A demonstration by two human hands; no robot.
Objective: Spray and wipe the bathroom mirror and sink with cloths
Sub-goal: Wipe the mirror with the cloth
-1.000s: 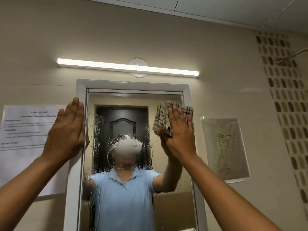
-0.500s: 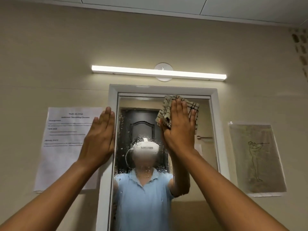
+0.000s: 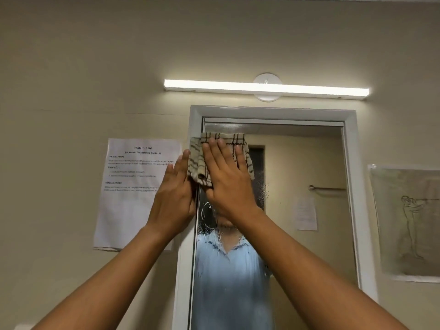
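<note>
Bathroom mirror [image 3: 297, 163], checked cloth [image 3: 197, 160] beneath straight right-hand fingers [image 3: 221, 158], upper-left corner.

- Mirror [image 3: 302, 163] upper left corner taken: right hand [image 3: 226, 182] flat on checked cloth [image 3: 202, 163], cloth overlapping white frame [image 3: 271, 113] at left.
- Left hand [image 3: 172, 201] flat on frame's left edge, touching right hand, so no gap betw. them.
- Glass right of the hands bare to the frame's right side (droplets only near centre).
- Both forearms cross lower glass, blocking approach from below.
- Light bar [image 3: 266, 88] just above frame; little room up there.
- Wall L: taped paper sheet [image 3: 133, 186]. Wall R: drawing [image 3: 409, 222].
</note>
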